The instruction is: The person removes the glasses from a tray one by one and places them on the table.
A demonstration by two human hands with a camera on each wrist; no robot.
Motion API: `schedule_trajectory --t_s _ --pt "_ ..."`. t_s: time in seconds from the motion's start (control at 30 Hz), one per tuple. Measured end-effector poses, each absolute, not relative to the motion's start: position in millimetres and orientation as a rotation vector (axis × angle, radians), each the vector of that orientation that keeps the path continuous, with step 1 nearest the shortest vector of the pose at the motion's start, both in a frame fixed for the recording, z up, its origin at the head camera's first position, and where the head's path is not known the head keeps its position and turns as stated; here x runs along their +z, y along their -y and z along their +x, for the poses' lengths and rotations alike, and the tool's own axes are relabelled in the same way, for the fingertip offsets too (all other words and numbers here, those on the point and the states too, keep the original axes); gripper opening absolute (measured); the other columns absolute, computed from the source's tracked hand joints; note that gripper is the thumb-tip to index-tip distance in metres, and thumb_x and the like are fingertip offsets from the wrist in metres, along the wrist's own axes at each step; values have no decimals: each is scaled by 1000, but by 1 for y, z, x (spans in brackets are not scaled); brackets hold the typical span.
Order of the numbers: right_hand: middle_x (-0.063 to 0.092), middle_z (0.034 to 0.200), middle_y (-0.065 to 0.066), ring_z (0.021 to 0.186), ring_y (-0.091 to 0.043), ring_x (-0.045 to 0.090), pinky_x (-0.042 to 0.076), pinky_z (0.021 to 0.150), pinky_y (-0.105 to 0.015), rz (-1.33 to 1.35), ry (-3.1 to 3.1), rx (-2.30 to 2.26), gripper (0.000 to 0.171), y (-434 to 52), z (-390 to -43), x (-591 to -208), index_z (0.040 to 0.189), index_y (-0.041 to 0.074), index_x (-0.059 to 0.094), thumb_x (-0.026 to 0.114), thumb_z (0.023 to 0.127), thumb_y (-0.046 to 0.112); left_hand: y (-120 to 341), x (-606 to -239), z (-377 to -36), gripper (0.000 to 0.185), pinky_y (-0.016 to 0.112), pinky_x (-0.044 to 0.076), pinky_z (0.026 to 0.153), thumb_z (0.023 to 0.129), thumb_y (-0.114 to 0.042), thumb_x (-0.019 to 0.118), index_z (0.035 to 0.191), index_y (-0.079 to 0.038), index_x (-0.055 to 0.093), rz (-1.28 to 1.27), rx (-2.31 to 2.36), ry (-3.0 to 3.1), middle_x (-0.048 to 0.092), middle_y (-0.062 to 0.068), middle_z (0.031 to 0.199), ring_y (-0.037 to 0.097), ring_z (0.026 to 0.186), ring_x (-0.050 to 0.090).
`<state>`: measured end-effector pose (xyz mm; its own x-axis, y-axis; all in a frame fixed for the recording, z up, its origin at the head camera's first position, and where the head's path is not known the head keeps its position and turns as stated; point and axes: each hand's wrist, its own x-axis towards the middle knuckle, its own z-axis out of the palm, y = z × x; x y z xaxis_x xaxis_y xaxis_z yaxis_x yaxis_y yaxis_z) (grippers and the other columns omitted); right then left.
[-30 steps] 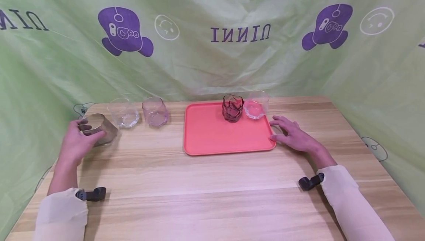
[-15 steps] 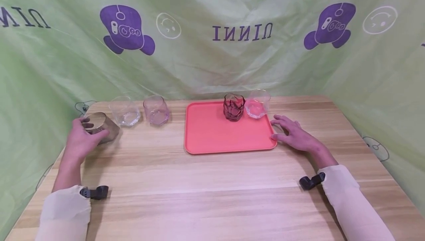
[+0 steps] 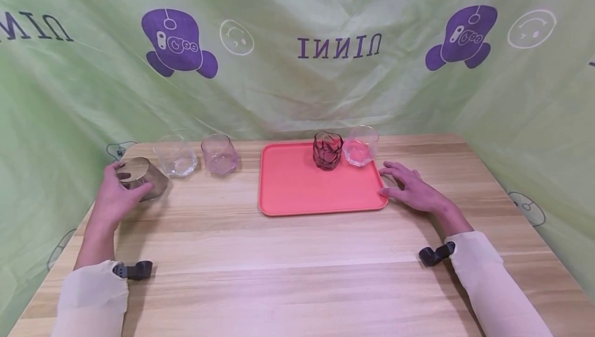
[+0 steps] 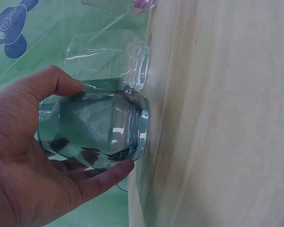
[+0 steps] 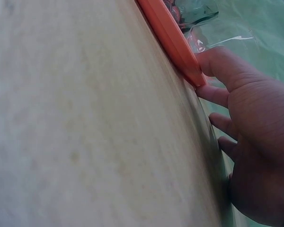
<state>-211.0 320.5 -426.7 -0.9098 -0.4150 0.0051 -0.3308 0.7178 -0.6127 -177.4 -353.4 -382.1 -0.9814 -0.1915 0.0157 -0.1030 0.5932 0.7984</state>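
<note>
One smoky faceted glass (image 3: 141, 179), upright near the table's (image 3: 297, 275) 9 o'clock edge, sits gripped in the left hand (image 3: 113, 197); the right hand (image 3: 411, 187) lies flat, thumb touching the tray (image 3: 297, 192), bare wood toward 6 o'clock.

clear glass (image 3: 175, 155), pinkish glass (image 3: 219, 154), dark red glass (image 3: 327, 150), another clear glass (image 3: 360, 145), green printed backdrop (image 3: 288, 84)

Glossy smoky glass tumbler (image 4: 94, 125); matt, probably plastic, orange tray (image 3: 297, 192); smooth wood-grain table (image 3: 297, 265); creased cloth backdrop (image 3: 288, 89).
</note>
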Motion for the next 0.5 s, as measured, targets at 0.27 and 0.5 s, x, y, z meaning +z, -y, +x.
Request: schedule_trajectory --t_s 0.27,0.5 --pt "26 162 -27 149 -51 17 -5 115 -73 -610 -2784 -973 55 -320 -211 -427 145 2 52 69 100 30 355 -379 -176 104 67 22 115 96 -20 75 159 6 -4 228 -1356 2702 16 42 156 61 138 26" --pt "28 161 -26 149 -50 19 -3 115 -73 -622 -2798 -960 56 -321 -211 -427 145 2 52 69 99 30 347 -371 -173 105 68 17 117 94 -34 76 161 4 6 295 -1232 2638 15 36 160 58 143 21"
